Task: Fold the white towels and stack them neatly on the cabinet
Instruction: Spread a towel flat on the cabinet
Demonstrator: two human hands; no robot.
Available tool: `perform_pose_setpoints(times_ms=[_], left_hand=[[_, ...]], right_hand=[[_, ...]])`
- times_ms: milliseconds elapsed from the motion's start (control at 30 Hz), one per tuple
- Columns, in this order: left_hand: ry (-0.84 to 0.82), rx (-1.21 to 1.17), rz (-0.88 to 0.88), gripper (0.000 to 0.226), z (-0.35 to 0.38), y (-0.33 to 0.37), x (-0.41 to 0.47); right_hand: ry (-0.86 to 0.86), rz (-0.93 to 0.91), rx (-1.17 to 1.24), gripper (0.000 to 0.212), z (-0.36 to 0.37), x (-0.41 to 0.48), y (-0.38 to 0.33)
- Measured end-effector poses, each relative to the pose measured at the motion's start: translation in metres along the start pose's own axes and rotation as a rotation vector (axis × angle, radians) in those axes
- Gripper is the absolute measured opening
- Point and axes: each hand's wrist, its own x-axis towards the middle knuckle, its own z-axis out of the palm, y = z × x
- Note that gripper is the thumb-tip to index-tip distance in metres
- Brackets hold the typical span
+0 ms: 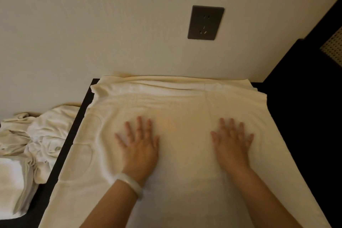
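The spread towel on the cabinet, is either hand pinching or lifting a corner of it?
No: the left hand and the right hand both lie flat, fingers spread, on the middle of the towel.

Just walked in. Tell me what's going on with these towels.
A person has a large white towel spread over the dark cabinet top, the left hand and right hand pressing flat on it, fingers spread. Its far edge is wrinkled. A heap of crumpled white towels lies to the left, beside a folded white stack.
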Motion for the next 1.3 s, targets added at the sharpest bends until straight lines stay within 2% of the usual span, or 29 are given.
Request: perform_pose_setpoints(times_ms=[100, 167, 267, 400, 567, 600, 667, 733, 767, 800, 833, 933, 1000, 1033, 1100, 1167, 1200, 1300], left_hand=[[0.012, 0.01, 0.381, 0.061, 0.019, 0.044, -0.025], [0.013, 0.038, 0.436, 0.059, 0.026, 0.046, -0.029], [0.039, 0.058, 0.398, 0.059, 0.027, 0.037, -0.027], [0.031, 0.055, 0.392, 0.06, 0.024, 0.044, -0.029], [0.03, 0.051, 0.388, 0.064, 0.021, 0.045, -0.032], [0.025, 0.049, 0.385, 0.064, 0.021, 0.045, -0.032], [0.018, 0.061, 0.378, 0.066, 0.023, 0.045, -0.032], [0.02, 0.079, 0.379, 0.065, 0.025, 0.042, -0.031], [0.025, 0.078, 0.379, 0.065, 0.025, 0.042, -0.03], [0.025, 0.071, 0.378, 0.064, 0.025, 0.042, -0.03], [0.025, 0.065, 0.377, 0.064, 0.025, 0.043, -0.03], [0.018, 0.099, 0.377, 0.065, 0.027, 0.043, -0.03], [0.017, 0.103, 0.368, 0.065, 0.028, 0.043, -0.03], [0.014, 0.104, 0.366, 0.066, 0.028, 0.044, -0.029], [0.002, 0.082, 0.381, 0.066, 0.028, 0.044, -0.029], [-0.015, 0.042, 0.446, 0.065, 0.028, 0.043, -0.031], [-0.021, 0.04, 0.498, 0.063, 0.028, 0.04, -0.032], [-0.003, 0.123, 0.58, 0.061, 0.022, 0.013, -0.034]], right_hand=[[0.005, -0.342, 0.028, 0.056, 0.013, -0.031, -0.043], [-0.035, -0.405, 0.018, 0.057, 0.018, -0.038, -0.036], [0.005, -0.256, -0.005, 0.06, 0.014, -0.025, 0.02], [0.0, 0.092, -0.05, 0.063, 0.006, -0.006, 0.094], [-0.053, 0.333, -0.036, 0.066, -0.006, 0.009, 0.108], [-0.014, 0.305, -0.03, 0.065, -0.009, 0.007, 0.097], [0.069, 0.059, 0.024, 0.062, -0.008, -0.005, 0.067], [0.017, -0.272, 0.041, 0.064, 0.003, -0.029, 0.045], [-0.019, -0.342, 0.014, 0.064, 0.008, -0.039, 0.044], [-0.017, -0.323, -0.011, 0.064, 0.01, -0.043, 0.053], [0.006, -0.225, -0.027, 0.064, 0.01, -0.041, 0.067], [-0.01, 0.21, -0.024, 0.068, -0.007, -0.033, 0.103], [-0.002, 0.288, 0.002, 0.068, -0.015, -0.03, 0.092], [0.04, 0.204, 0.032, 0.067, -0.015, -0.033, 0.073], [0.095, -0.104, 0.12, 0.063, -0.009, -0.047, 0.022], [0.037, -0.388, 0.137, 0.061, 0.005, -0.067, -0.021], [-0.002, -0.441, 0.109, 0.059, 0.01, -0.072, -0.033], [-0.009, -0.393, 0.056, 0.059, 0.017, -0.067, -0.026]])
